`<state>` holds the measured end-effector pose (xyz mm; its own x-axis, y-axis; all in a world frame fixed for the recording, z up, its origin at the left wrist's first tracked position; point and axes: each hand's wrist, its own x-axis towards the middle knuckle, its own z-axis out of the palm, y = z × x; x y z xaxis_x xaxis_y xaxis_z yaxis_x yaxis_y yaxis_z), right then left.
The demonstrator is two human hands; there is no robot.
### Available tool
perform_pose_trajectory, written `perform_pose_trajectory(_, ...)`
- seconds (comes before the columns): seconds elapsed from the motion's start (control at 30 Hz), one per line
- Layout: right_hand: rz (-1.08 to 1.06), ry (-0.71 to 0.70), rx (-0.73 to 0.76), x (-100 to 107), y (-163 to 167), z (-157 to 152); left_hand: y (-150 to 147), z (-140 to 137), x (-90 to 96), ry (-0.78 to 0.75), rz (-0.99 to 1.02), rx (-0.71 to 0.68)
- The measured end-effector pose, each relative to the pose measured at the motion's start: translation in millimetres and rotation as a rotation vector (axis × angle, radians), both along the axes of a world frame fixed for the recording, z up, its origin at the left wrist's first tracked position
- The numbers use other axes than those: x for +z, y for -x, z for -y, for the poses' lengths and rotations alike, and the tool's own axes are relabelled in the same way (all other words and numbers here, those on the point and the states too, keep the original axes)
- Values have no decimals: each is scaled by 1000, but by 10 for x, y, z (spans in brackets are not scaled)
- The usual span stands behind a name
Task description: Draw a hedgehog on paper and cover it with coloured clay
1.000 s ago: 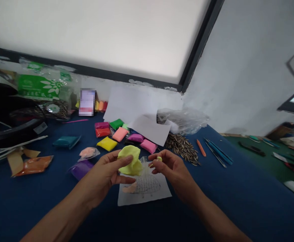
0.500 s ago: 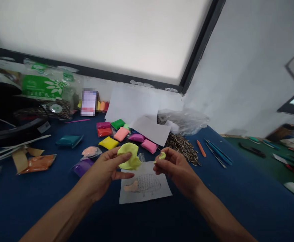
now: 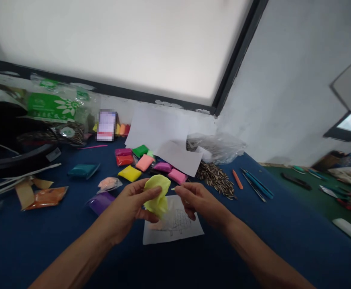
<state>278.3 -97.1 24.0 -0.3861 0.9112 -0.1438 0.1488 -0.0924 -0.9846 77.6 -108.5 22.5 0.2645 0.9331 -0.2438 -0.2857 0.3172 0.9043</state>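
Right hand (image 3: 199, 199) has drawn in closer to the soft yellow sheet (image 3: 162, 198).

The left hand (image 3: 134, 199) pinches the sheet, thumb over its near face, so it spreads just past those fingertips toward the other grip. Opposite, the right hand reaches in with its wrist bent inward, thumb and forefinger pressed together on a small yellow scrap (image 3: 173, 189) beside the sheet's edge. Below both grips lies a paper drawing (image 3: 179, 226).

The left hand (image 3: 133, 202) pinches; the right hand (image 3: 197, 199), half curled, pinches near it; both forearms (image 3: 88, 247) slant inward.
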Motion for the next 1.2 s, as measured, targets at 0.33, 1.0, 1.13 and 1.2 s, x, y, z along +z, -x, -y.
perform_pose_trajectory(0.33,23,-38,148,105,108,-176,144,-82,72,-68,-13,272)
perform_pose_trajectory(1.0,168,-281,-62,202,-30,-12,-34,51,32,-62,-7,-12)
perform_pose_trajectory(1.13,157,-425,-143,196,-57,172,-90,101,-3,-72,-33,-147)
perform_pose_trajectory(1.2,162,-491,-201,184,-59,235,-109,109,-29,-61,-31,-175)
